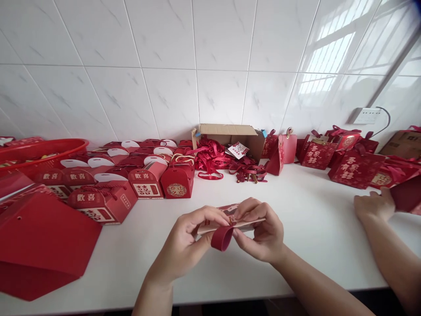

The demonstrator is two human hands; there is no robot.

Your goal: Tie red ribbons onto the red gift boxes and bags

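In front of me, over the white table, my left hand (187,239) and my right hand (261,232) are closed on a small gift box (210,226). It has a red printed face and a thin pale upper edge. A wide dark red ribbon loop (222,239) sticks out from that edge toward me, between my hands. My left fingers lie over the edge beside the ribbon, thumb below. My right fingers pinch the edge on the other side, its thumb close to the loop. The ribbon's ends and much of the box are hidden by my fingers.
Rows of red gift boxes (101,204) and a large red folded box (49,243) fill the left. Behind stands a cardboard box (226,129) with red ribbons (210,153). Ribboned red bags (357,169) are at right, where another person's hand (375,206) touches a dark red piece.
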